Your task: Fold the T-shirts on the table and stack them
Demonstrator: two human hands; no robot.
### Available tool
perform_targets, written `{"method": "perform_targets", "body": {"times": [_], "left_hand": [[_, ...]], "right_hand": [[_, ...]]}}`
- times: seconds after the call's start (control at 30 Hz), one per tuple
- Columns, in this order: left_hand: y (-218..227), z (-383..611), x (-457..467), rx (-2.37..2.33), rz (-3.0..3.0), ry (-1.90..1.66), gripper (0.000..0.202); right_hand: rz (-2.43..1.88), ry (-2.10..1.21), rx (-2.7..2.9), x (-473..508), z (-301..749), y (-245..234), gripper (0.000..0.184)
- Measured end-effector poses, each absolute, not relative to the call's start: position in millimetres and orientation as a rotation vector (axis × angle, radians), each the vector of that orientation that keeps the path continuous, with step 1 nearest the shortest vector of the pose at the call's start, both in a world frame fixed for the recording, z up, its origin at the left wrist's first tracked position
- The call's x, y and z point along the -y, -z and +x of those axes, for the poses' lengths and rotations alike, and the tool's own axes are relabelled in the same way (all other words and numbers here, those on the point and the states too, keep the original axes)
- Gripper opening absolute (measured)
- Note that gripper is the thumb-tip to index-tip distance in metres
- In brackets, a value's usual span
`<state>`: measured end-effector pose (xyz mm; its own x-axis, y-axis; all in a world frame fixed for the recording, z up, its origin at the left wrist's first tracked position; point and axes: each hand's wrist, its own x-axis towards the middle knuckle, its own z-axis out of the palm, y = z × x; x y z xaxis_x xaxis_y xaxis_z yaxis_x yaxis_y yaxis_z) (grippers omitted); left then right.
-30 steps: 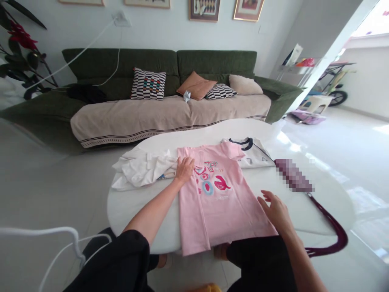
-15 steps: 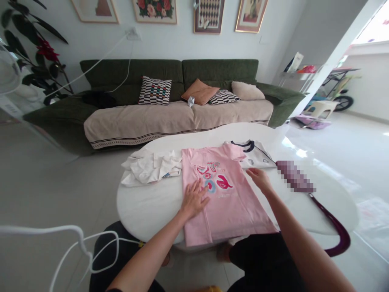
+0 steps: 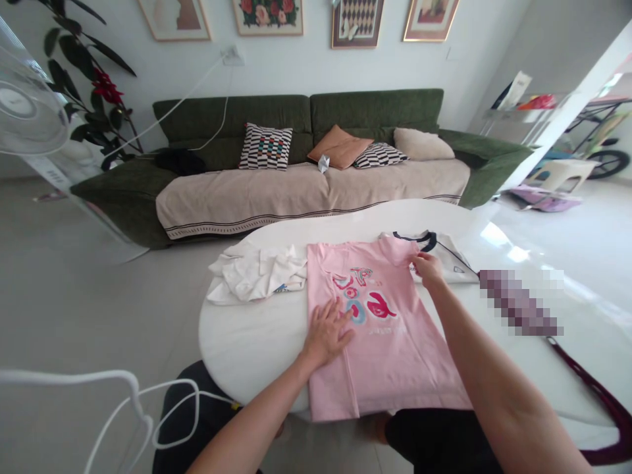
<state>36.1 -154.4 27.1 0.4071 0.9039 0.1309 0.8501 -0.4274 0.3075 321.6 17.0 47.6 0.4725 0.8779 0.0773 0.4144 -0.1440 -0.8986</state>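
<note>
Left fingers point(image 3: 332, 313) spread on pink T-shirt point(image 3: 380, 362), right fingers point(image 3: 419, 261) at sleeve point(image 3: 399, 250)

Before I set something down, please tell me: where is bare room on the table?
Near left, the table is bare between the white pile, pink shirt and left forearm; also along its far edge. Crowded: the pink shirt's right side, where the right hand is at its sleeve, with the collared shirt and purple thing beyond.
</note>
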Motion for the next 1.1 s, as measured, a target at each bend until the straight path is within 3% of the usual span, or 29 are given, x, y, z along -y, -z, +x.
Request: {"method": "perform_targets", "body": {"times": [0.17,0.47,0.63,0.83,1.0,1.1], "left_hand": [[-24.6,35.6,154.7,-1.564,2.466,-0.430,0.046],[-21.9,35.2,154.9,-1.569,2.471,-0.430,0.045],[-18.7,35.3,154.0,-1.562,2.483,-0.452,0.046],[-19.2,35.0,153.9,-1.559,2.476,-0.452,0.047],[-19.6,34.3,153.4,-1.546,2.477,-0.434,0.047],[-19.5,34.8,153.1,-1.541,2.476,-0.410,0.048]], "right_hand": [[-1.685,-0.374,1.348,-7.1,292.3,-57.6,0.033],[-1.775,0.068,2.019,28.3,196.2,-50.6,0.030],[-1.815,0.046,2.092,34.5,164.2,-35.9,0.025],[-1.874,0.026,2.018,31.0,169.9,-32.1,0.029],[-1.862,-0.002,1.942,26.7,167.9,-39.4,0.045],[-1.792,-0.066,2.020,33.0,156.5,-35.7,0.042]]}}
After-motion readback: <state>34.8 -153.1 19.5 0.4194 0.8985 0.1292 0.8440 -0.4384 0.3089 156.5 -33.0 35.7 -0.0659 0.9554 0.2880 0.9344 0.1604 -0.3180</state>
